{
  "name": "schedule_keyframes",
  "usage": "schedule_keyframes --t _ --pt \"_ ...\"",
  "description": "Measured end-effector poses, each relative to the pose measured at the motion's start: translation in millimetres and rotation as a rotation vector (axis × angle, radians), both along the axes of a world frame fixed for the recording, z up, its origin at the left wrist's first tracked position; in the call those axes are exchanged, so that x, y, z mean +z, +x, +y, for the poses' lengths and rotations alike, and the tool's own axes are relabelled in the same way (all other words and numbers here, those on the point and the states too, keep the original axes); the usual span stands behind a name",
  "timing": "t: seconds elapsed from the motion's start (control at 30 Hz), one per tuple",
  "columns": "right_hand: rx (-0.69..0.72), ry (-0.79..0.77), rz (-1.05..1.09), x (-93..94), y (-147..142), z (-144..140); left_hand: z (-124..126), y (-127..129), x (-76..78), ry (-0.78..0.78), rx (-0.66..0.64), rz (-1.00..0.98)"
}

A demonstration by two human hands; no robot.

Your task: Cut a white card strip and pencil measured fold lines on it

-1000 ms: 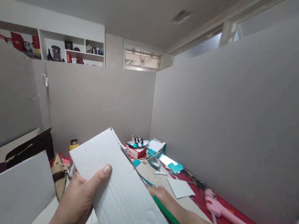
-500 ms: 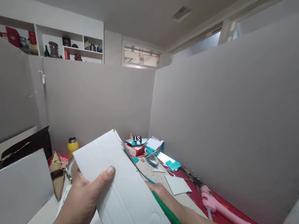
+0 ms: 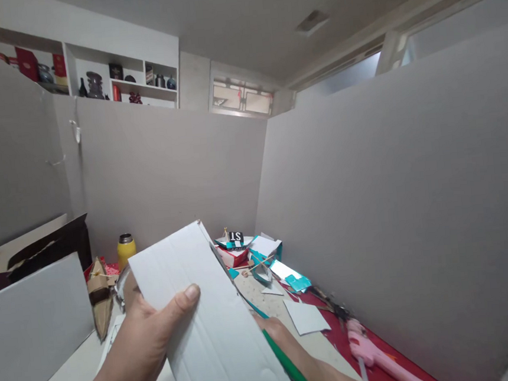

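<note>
slanting white card [image 3: 212,318] (long axis up-left)

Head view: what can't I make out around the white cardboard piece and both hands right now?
- Right hand: mostly behind the white cardboard piece; its grip is hidden.
- Green-handled tool: its working end is behind the cardboard; its handle is cut off by the bottom edge.
- Left hand: only the thumb shows on the front; its fingers are behind.
- Pink glue gun: partly cut off below.
</note>
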State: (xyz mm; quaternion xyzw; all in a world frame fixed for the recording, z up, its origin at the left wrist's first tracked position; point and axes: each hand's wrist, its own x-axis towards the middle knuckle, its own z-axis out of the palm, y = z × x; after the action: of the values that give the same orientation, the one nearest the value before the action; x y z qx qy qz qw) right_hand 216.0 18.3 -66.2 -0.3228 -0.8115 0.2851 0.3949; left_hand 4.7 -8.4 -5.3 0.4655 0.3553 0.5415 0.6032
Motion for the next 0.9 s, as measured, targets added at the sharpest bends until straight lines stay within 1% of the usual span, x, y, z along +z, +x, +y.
schedule_keyframes --t 0.03,0.1,0.17,0.2,0.27,0.33,0.37,0.43,0.5,0.63,0.7,0.9 --pt "0.010 0.012 0.014 1.6 0.4 -0.4 1.7 -4.0 0.3 -0.005 -0.044 0.023" --pt "0.038 0.053 0.031 4.2 1.9 -0.7 7.1 -17.3 4.4 0.034 -0.140 0.061" --pt "0.066 0.082 0.007 4.1 3.8 -0.4 14.3 -36.8 13.1 0.149 -0.187 0.072" --pt "0.084 0.075 -0.019 2.7 4.5 0.0 17.7 -47.8 18.4 0.194 -0.182 0.070" --pt "0.143 0.044 -0.080 -2.5 4.8 1.1 23.0 -68.6 28.4 0.242 -0.066 0.112" --pt "0.214 0.011 -0.142 -8.9 3.6 2.4 25.6 -83.7 34.6 0.267 -0.016 0.290" --pt "0.240 0.000 -0.166 -11.8 2.7 2.9 26.3 -88.3 36.0 0.277 -0.025 0.403" --pt "0.262 -0.013 -0.200 -16.0 1.0 3.5 26.9 -92.0 36.1 0.285 -0.069 0.579" --pt "0.253 -0.033 -0.212 -18.2 0.2 3.6 27.6 -90.7 34.7 0.264 -0.114 0.638" --pt "0.250 -0.087 -0.209 -19.9 0.4 4.0 29.2 -84.0 32.0 0.153 -0.256 0.589" --pt "0.239 -0.101 -0.202 -21.3 0.4 3.9 29.4 -81.5 31.2 0.131 -0.313 0.552" --pt "0.167 -0.139 -0.197 -25.5 -2.3 -0.9 28.4 -77.5 31.4 0.136 -0.364 0.484"
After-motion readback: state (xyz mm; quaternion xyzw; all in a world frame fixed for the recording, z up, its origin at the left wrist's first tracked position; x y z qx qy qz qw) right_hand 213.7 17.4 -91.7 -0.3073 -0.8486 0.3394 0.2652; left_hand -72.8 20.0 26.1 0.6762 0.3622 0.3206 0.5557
